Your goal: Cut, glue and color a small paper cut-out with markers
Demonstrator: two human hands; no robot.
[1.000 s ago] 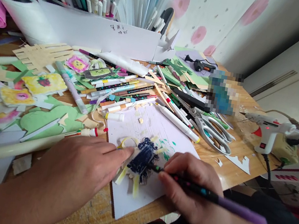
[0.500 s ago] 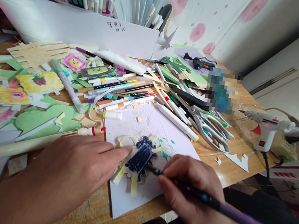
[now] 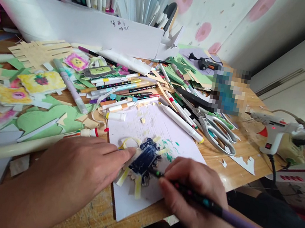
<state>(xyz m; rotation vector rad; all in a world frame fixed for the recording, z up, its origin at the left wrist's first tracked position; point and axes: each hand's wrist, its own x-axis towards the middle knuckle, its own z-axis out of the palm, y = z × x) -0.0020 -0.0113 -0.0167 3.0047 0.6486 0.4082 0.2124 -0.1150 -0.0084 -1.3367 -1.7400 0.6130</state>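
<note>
A small paper cutout [image 3: 144,158], coloured dark blue with pale yellow strips sticking out around it, lies on a white sheet [image 3: 130,206]. My left hand [image 3: 84,165] pins its left edge, index finger pressed on it; the thumb is mostly hidden. In a writing grip, my right hand [image 3: 194,192] is closed on a marker pen [image 3: 202,199] with a black, colour-dotted barrel and a purple end. Its tip is at the cutout's right edge. Green marks show on the sheet beyond the cutout.
Scissors [image 3: 217,131], a capped white marker [image 3: 182,123] and several pens lie behind the sheet. Painted paper pieces [image 3: 41,82] and a green paper shape [image 3: 47,121] spread to the left. A white glue gun [image 3: 280,132] stands at right; a pen-filled white box [image 3: 97,27] is behind.
The marker tip has shifted slightly along the cutout's right edge, and the right hand has moved a little left. My left hand stays on the cutout. The view has tilted slightly.
</note>
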